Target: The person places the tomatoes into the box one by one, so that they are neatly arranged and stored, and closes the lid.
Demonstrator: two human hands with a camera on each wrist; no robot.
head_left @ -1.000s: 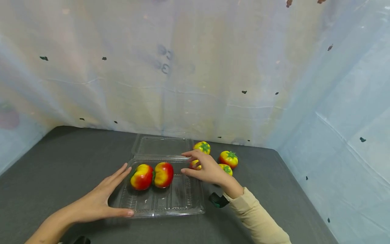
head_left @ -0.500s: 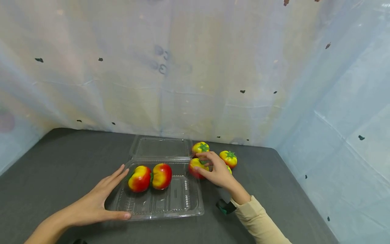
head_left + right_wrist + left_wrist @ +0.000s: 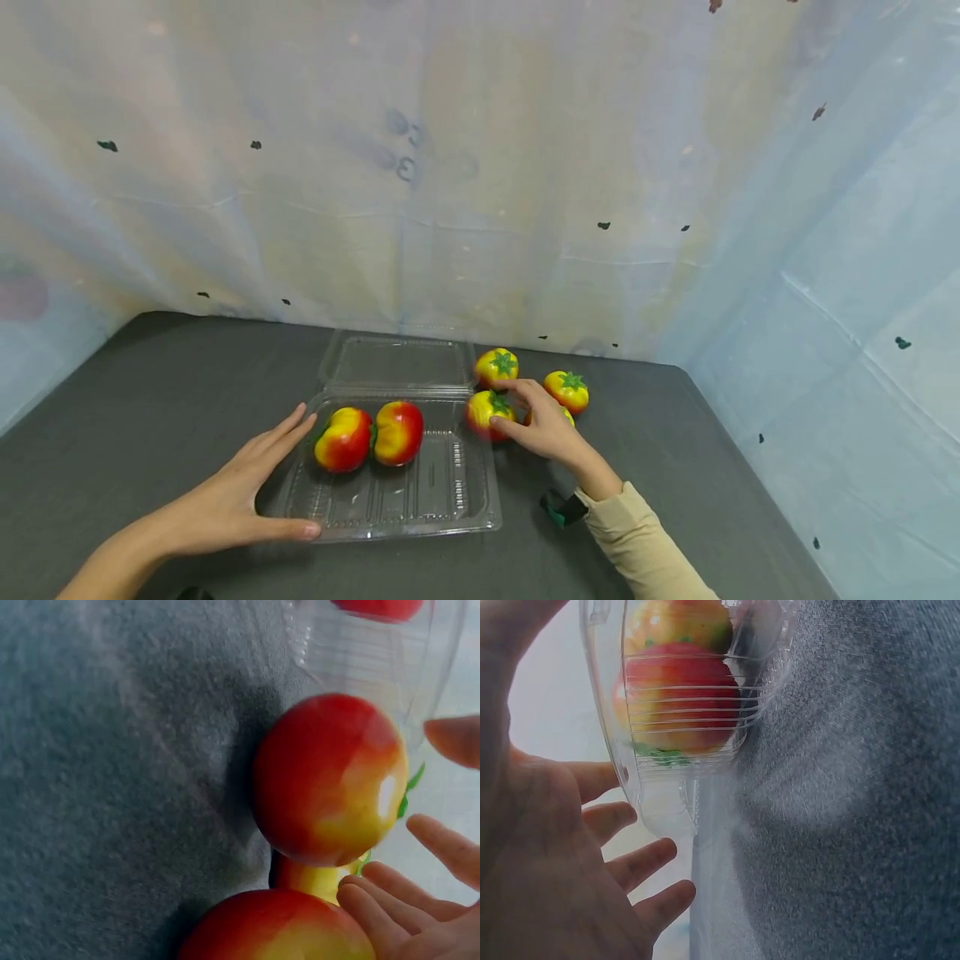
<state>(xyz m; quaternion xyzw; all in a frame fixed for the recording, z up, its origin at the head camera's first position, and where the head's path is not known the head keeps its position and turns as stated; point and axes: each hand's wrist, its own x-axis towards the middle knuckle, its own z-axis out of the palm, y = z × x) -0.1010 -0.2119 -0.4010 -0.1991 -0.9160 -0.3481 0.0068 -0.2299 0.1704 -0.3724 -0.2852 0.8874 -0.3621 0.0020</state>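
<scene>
My left hand (image 3: 232,500) spreads around the left side of a clear plastic clamshell box (image 3: 412,531). Its thumb is at the front rim and its fingertips at the left edge; the left wrist view shows the fingers extended beside the box wall. Inside the box, two red-and-yellow tomatoes (image 3: 343,440) lie on their sides, close together. Just right of the box, my right hand (image 3: 551,429) hovers over another tomato (image 3: 483,410) with a green calyx. In the right wrist view, thumb and fingers are spread around this tomato (image 3: 326,780), holding nothing.
The box's lid (image 3: 401,362) lies folded back behind it. More tomatoes stand at the back right: one (image 3: 491,367) beside the lid, one (image 3: 567,390) further right, one (image 3: 564,414) mostly behind my right hand. Plastic sheeting (image 3: 480,208) walls in the dark table (image 3: 225,358).
My right hand has drawn back rightward from over the box's right edge to the nearest tomato, uncovering it. My left hand stays at the box, and the two tomatoes inside keep their places.
</scene>
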